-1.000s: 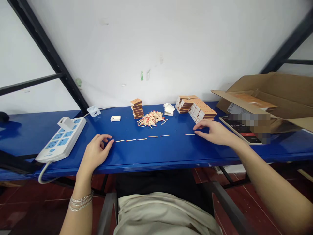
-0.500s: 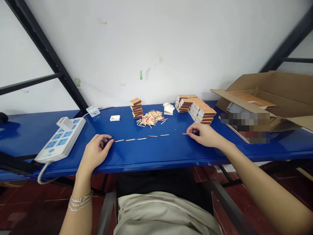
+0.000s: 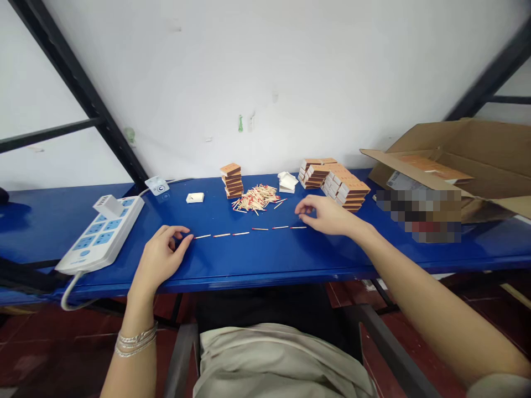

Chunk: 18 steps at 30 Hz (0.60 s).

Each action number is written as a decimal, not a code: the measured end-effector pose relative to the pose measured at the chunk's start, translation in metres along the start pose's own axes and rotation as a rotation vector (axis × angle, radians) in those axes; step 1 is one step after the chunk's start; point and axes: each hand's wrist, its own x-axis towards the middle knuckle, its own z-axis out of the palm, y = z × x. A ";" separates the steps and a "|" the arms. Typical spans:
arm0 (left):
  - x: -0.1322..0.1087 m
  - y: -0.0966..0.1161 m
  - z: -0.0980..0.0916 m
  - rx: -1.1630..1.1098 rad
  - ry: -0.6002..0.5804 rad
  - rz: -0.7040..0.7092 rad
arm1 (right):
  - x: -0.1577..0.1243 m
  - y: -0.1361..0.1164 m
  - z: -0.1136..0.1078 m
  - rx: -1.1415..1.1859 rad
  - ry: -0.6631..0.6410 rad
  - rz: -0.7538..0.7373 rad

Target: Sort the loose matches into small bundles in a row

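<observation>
blue table [image 3: 265, 260] with a line of six matchsticks [image 3: 240, 234]

the matchsticks lie flat on the table in a nearly straight, slightly uneven line, end to end with small gaps, across the middle of the frame. the left hand [image 3: 160, 260] rests at the line's left end, loosely curled and holding nothing visible, its fingertips just beside the first matchstick. the right hand [image 3: 327, 215] hovers at the right end, slightly open with its fingers lightly curled, just above the last matchstick and apparently empty.

above the line, at the table's far edge, lies a loose heap of matchsticks [image 3: 256, 199] with red heads. just left of it stands a stack of matchboxes [image 3: 231, 180], and further right are stacked rows of matchboxes [image 3: 344, 190], with white box trays [image 3: 287, 182] between them. a small white box [image 3: 194, 197] sits further left. a white power strip [image 3: 99, 235] with blue sockets lies at the table's left, while an open cardboard carton [image 3: 452, 149] holding more matchboxes sits at the upper right of the frame. silver bracelets [image 3: 136, 341] circle the left wrist at the bottom of the frame.
</observation>
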 end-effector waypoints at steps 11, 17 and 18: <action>0.001 -0.002 0.000 0.011 0.000 0.009 | 0.053 -0.001 0.029 -0.288 -0.048 -0.048; 0.002 -0.005 0.000 0.014 -0.010 -0.012 | 0.013 0.008 0.006 -0.123 0.091 0.007; 0.003 -0.005 0.000 0.017 -0.012 -0.014 | 0.004 0.013 0.002 -0.049 0.122 0.021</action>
